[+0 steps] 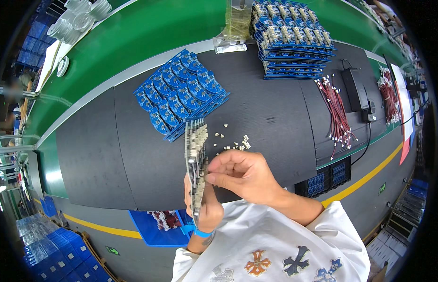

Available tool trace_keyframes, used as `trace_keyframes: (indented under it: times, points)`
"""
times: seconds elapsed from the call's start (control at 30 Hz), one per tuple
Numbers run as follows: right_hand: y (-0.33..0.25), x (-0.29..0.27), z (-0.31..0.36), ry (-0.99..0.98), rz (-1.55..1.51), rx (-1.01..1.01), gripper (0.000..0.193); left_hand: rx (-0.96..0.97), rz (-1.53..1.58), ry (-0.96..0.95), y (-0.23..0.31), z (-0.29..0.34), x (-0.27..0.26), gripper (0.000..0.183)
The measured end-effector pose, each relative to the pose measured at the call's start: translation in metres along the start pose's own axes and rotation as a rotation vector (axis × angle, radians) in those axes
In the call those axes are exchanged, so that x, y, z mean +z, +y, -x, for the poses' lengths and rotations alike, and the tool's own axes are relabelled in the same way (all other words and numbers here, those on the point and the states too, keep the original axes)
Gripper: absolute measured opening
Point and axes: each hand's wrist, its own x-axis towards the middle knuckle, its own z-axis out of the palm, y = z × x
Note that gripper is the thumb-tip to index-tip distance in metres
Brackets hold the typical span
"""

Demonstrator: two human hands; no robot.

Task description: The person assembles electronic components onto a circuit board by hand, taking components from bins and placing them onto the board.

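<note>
My left hand [210,209] grips a circuit board panel [196,160], which stands almost edge-on to me above the near side of the table. White connectors line the panel's right face. My right hand [251,176] is closed in a pinch against that face, thumb and index finger close together; whatever is between the fingertips is too small to make out. Just beyond my right hand, loose white connectors [245,142] lie scattered on the black mat [270,103]. Behind the held panel sits a pile of blue circuit board panels [179,91].
A taller stack of blue panels fitted with white connectors [294,47] stands at the far right. Nearby lie red cable bundles [335,117] and a black power adapter [354,89]. Below the table's front edge are a blue bin [153,235] and a black crate [322,181].
</note>
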Motion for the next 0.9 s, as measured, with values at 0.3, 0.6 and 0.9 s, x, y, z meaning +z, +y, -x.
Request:
trace_keyframes:
  times: [0.3,0.6,0.9]
  points:
    - [-0.001,0.0,-0.007,-0.014,-0.018,-0.033,0.016,0.077,-0.086,0.019,0.0,-0.001,0.0,0.036]
    - [-0.004,0.005,-0.001,-0.015,-0.088,-0.108,0.018,0.068,-0.065,0.081,-0.005,-0.003,0.004,0.035]
    - [-0.011,0.003,-0.002,-0.055,-0.087,-0.058,0.017,0.008,-0.058,0.053,-0.007,-0.001,0.003,0.039]
